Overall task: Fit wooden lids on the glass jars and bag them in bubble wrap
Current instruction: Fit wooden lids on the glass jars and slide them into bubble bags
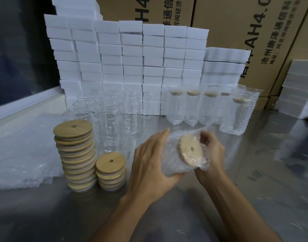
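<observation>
A glass jar with a wooden lid (190, 150) lies tilted inside a bubble wrap bag (172, 165), the lid facing me. My left hand (150, 165) grips the bag and jar from the left and below. My right hand (211, 147) pinches the bag's open end by the lid. Two stacks of wooden lids stand at the left, a tall one (76, 154) and a short one (111, 170). Several bare glass jars (107, 130) stand behind the stacks. Several bagged, lidded jars (193, 109) stand in a row at the back right.
A pile of flat bubble wrap bags (22, 147) lies at the left on the metal table (265, 180). A wall of white foam blocks (132, 63) rises behind the jars, with cardboard boxes (254, 32) behind it. More foam (298, 95) is stacked at the far right.
</observation>
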The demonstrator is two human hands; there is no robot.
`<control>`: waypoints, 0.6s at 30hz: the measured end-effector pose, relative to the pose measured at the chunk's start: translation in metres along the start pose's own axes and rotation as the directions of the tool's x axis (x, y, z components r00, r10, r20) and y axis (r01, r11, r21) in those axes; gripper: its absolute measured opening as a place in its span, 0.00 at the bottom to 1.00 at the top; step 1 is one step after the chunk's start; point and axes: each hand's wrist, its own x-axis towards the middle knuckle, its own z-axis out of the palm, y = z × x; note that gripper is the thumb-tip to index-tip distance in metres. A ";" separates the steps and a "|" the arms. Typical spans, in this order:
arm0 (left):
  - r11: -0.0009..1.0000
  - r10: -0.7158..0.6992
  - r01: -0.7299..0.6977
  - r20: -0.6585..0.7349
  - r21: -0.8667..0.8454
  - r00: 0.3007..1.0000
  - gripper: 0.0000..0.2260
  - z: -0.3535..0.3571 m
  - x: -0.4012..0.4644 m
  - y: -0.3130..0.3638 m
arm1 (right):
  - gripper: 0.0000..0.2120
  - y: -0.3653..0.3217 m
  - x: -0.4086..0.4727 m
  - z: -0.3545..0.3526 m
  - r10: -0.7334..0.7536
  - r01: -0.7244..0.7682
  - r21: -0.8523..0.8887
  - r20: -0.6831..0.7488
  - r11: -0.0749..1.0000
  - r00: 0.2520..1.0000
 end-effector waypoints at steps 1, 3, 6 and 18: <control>0.999 -0.048 0.048 0.000 -0.022 0.999 0.47 0.000 -0.001 0.000 | 0.26 0.000 -0.001 0.001 0.022 -0.027 0.068 0.072 0.997 0.997; 0.975 -0.179 0.177 -0.006 -0.137 0.984 0.43 -0.001 -0.002 0.003 | 0.25 0.001 -0.005 0.005 0.019 -0.051 0.168 0.186 0.984 0.982; 0.848 -0.379 0.322 -0.058 -0.422 0.923 0.33 -0.003 0.001 0.007 | 0.26 0.004 -0.012 0.009 -0.085 0.094 -0.025 0.239 0.995 0.967; 0.375 -0.618 0.438 0.133 -0.817 0.775 0.25 -0.008 0.009 0.011 | 0.20 0.017 -0.027 0.012 0.146 0.086 -0.496 0.412 0.864 0.899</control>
